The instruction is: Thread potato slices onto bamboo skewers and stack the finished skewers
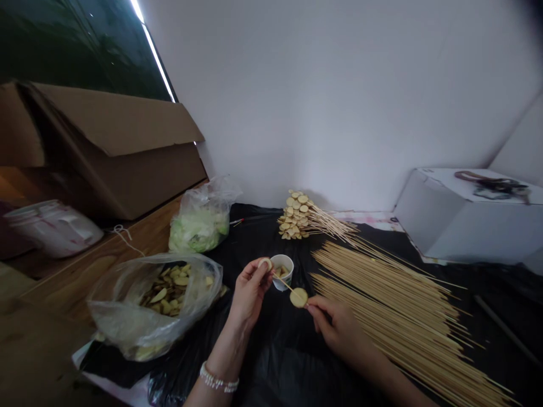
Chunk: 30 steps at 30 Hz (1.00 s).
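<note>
My left hand [248, 294] pinches a round potato slice [265, 263] at the tip of a bamboo skewer [283, 281]. My right hand [335, 325] grips the same skewer lower down, with another slice [298, 297] threaded on it just above the fingers. A small white cup [282, 270] with a few pieces inside stands right behind the skewer. All of this is over a black plastic sheet [271, 350].
A clear bag of potato slices [156, 302] lies at the left, a bag of green leaves [200, 223] behind it. Finished skewers [303, 217] are piled at the back, loose bamboo sticks [403, 305] spread at the right. A cardboard box [114, 152] and a white box [466, 217] flank the area.
</note>
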{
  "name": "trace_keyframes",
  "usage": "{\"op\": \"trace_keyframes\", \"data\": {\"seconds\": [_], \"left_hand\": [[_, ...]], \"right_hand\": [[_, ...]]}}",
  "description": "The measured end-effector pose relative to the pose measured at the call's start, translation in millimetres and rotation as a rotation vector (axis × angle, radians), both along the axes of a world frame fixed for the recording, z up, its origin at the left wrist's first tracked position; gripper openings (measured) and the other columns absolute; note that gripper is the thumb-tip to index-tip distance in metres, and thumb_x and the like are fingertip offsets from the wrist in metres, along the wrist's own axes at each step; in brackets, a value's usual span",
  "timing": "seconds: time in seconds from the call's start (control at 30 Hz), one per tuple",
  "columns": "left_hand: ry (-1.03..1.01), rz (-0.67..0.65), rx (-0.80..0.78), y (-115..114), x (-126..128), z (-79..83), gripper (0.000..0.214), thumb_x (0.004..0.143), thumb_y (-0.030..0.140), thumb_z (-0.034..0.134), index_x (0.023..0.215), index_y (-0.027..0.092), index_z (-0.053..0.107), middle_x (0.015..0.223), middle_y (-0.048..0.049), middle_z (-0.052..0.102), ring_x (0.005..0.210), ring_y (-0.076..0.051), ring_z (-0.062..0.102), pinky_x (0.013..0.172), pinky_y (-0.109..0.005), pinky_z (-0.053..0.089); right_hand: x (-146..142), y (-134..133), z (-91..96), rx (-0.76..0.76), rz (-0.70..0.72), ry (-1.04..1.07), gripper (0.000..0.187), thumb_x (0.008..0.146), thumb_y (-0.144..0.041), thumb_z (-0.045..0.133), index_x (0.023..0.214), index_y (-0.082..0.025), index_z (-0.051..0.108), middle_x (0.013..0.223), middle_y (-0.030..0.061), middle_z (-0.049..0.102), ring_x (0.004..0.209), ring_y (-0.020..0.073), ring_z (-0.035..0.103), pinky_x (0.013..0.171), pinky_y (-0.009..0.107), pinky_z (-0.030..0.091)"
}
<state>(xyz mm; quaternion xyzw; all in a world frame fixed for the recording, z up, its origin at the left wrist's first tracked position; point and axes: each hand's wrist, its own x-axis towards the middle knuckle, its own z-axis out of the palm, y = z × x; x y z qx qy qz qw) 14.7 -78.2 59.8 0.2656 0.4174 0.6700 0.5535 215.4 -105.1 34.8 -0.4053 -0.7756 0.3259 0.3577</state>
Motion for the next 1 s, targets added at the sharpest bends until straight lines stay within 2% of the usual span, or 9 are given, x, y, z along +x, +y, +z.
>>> {"op": "trace_keyframes", "data": {"seconds": [0.17, 0.43, 0.63, 0.73, 1.0], "left_hand": [[0.017, 0.019, -0.016, 0.7, 0.4, 0.1, 0.030, 0.061, 0.027, 0.083, 0.085, 0.013, 0.072, 0.083, -0.0062, 0.072, 0.066, -0.009, 0.062, 0.061, -0.017, 0.048], [0.020, 0.009, 0.011, -1.0, 0.3, 1.8, 0.027, 0.063, 0.027, 0.083, 0.081, 0.013, 0.069, 0.082, -0.0060, 0.072, 0.065, -0.008, 0.061, 0.061, -0.017, 0.048], [0.146, 0.043, 0.023, -2.2, -2.3, 0.1, 0.028, 0.064, 0.027, 0.082, 0.083, 0.013, 0.067, 0.081, -0.0074, 0.074, 0.067, -0.010, 0.064, 0.067, -0.020, 0.049], [0.205, 0.035, 0.043, -2.5, -4.2, -0.1, 0.029, 0.064, 0.030, 0.082, 0.083, 0.013, 0.067, 0.081, -0.0082, 0.074, 0.070, -0.012, 0.066, 0.071, -0.022, 0.049], [0.257, -0.050, 0.028, -0.7, -8.1, 1.1, 0.029, 0.065, 0.031, 0.081, 0.081, 0.012, 0.067, 0.076, -0.0060, 0.073, 0.067, -0.010, 0.063, 0.065, -0.019, 0.046]], "right_hand": [[0.4, 0.7, -0.6, 0.027, -0.013, 0.005, 0.029, 0.094, -0.030, 0.041, 0.079, -0.019, 0.063, 0.055, -0.0014, 0.056, 0.052, 0.0132, 0.053, 0.054, 0.024, 0.037], [0.5, -0.6, 2.3, 0.009, -0.011, 0.012, 0.027, 0.094, -0.028, 0.042, 0.080, -0.020, 0.063, 0.056, -0.0015, 0.058, 0.052, 0.0127, 0.053, 0.054, 0.023, 0.036], [-0.6, -1.9, 2.5, -0.010, -0.002, 0.011, 0.027, 0.094, -0.027, 0.041, 0.078, -0.019, 0.062, 0.056, -0.0011, 0.057, 0.052, 0.0129, 0.053, 0.055, 0.024, 0.036], [-0.9, -2.7, 3.2, -0.011, -0.007, -0.002, 0.027, 0.093, -0.027, 0.041, 0.078, -0.019, 0.062, 0.055, -0.0012, 0.056, 0.053, 0.0132, 0.053, 0.055, 0.024, 0.036], [-2.4, -2.8, -0.8, 0.007, -0.008, -0.010, 0.027, 0.093, -0.026, 0.040, 0.078, -0.019, 0.061, 0.056, -0.0009, 0.056, 0.053, 0.0130, 0.052, 0.055, 0.024, 0.035]]}}
